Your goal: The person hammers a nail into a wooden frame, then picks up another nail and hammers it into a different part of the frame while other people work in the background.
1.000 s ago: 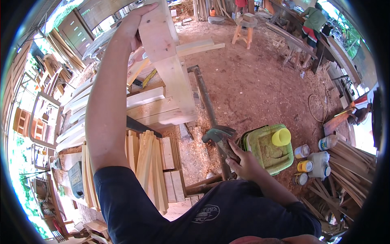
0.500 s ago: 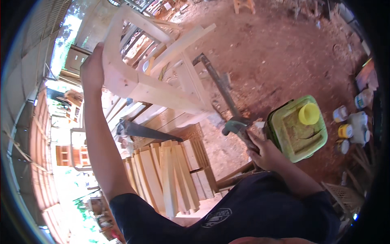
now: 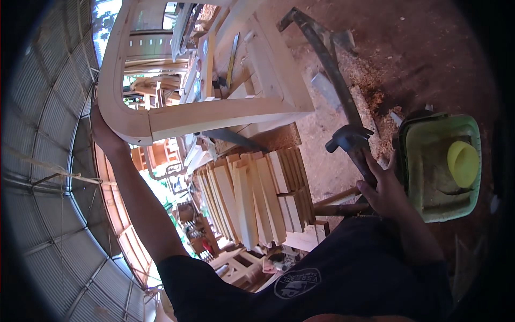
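Observation:
A pale wooden frame (image 3: 214, 117) with a rounded corner, like part of a chair, is raised at the upper left. Its curved outer edge rests in my left hand (image 3: 106, 130), whose fingers are closed on it and partly hidden behind the wood. My right hand (image 3: 387, 189) grips a claw hammer (image 3: 348, 139) by the handle, with the dark head up and pointing away from me. A gap separates the hammer from the frame.
Stacked wooden slats (image 3: 249, 196) stand in front of me. A green tub (image 3: 440, 216) holding a yellow cup (image 3: 463, 165) sits beside my right hand. A dark metal bar (image 3: 327, 70) slants beyond the hammer, near sawdust (image 3: 370, 80) on the ground.
The view has swung, so the slats and tub appear farther right. The wooden frame has turned to a more upright, level pose in my left hand. The hammer remains in my right hand.

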The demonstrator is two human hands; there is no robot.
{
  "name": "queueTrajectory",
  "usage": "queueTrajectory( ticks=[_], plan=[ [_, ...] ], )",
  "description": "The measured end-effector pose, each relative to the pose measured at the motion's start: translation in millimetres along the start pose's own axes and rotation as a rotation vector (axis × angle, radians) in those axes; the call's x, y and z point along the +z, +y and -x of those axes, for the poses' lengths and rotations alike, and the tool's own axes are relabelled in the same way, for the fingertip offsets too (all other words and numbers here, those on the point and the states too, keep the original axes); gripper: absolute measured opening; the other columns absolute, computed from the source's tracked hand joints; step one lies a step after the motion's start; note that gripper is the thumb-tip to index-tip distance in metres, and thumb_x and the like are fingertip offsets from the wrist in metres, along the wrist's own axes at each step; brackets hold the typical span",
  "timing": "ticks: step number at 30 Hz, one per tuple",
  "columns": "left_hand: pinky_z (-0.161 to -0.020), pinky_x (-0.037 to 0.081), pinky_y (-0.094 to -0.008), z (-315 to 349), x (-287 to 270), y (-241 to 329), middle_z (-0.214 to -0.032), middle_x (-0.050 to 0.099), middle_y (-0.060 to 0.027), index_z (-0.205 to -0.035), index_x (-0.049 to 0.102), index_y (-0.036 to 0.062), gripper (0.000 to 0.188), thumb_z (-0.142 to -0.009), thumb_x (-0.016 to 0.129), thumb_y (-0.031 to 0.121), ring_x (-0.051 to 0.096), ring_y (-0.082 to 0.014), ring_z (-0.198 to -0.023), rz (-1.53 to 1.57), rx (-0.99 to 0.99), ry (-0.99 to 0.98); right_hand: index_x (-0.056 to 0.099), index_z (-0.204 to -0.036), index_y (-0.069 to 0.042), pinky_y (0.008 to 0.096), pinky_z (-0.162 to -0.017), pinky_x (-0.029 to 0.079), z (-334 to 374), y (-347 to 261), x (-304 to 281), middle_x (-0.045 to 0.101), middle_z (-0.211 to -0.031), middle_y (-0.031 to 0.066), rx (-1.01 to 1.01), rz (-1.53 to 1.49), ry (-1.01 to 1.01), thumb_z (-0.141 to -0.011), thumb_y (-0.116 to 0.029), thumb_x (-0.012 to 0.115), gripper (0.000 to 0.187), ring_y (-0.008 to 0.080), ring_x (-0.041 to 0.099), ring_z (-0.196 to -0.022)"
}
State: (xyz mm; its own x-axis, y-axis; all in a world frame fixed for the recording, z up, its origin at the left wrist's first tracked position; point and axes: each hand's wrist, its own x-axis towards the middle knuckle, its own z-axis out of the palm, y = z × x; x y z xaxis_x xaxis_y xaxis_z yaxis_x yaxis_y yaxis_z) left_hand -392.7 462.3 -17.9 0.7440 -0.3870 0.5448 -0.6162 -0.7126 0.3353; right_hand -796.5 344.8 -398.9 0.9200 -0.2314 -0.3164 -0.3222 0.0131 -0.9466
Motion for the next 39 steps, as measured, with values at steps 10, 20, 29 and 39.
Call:
queueTrajectory(
  ticks=[10,20,29,39],
  plan=[
    [-0.088,0.056,-0.0342,-19,-31,-32,-0.114,0.068,-0.0100,-0.129,0.059,0.0035,0.035,-0.105,0.046,0.025,0.069,-0.0194,-0.102,-0.100,0.034,-0.003,0.030,-0.155,-0.003,0.0428,-0.070,0.050,-27,7,8,0.062,-0.073,0.0244,-0.070,-0.161,-0.010,-0.091,-0.012,0.066,0.074,0.0336,0.065,-0.065],
    [-0.092,0.054,-0.0371,-8,-22,-33,-0.111,0.072,-0.0139,-0.120,0.065,0.0015,0.034,-0.093,0.064,0.021,0.069,-0.0233,-0.109,-0.267,0.322,0.057,0.030,-0.156,-0.005,0.0418,-0.071,0.051,-4,-25,2,0.066,-0.086,0.0256,-0.068,0.012,0.080,-0.091,-0.011,0.066,0.075,0.0349,0.067,-0.071],
    [-0.073,0.048,-0.0331,255,102,41,-0.091,0.061,-0.0038,-0.108,0.065,0.0003,0.025,-0.104,0.048,0.018,0.058,-0.0175,-0.082,0.836,-0.182,0.276,0.068,-0.127,-0.004,0.0285,-0.080,0.053,46,-97,-8,0.071,-0.096,0.0100,-0.038,0.047,0.222,-0.089,-0.015,0.076,0.041,0.0116,0.064,-0.087],
    [-0.103,0.048,-0.0353,396,134,109,-0.136,0.061,-0.0175,-0.136,0.053,-0.0030,0.034,-0.110,0.041,0.015,0.062,-0.0221,-0.116,1.587,-0.525,-0.590,0.074,-0.108,-0.004,0.0246,-0.068,0.050,77,-115,10,0.072,-0.087,0.0027,-0.028,-0.029,0.347,-0.091,-0.019,0.078,0.023,0.0058,0.062,-0.077]
  ],
)
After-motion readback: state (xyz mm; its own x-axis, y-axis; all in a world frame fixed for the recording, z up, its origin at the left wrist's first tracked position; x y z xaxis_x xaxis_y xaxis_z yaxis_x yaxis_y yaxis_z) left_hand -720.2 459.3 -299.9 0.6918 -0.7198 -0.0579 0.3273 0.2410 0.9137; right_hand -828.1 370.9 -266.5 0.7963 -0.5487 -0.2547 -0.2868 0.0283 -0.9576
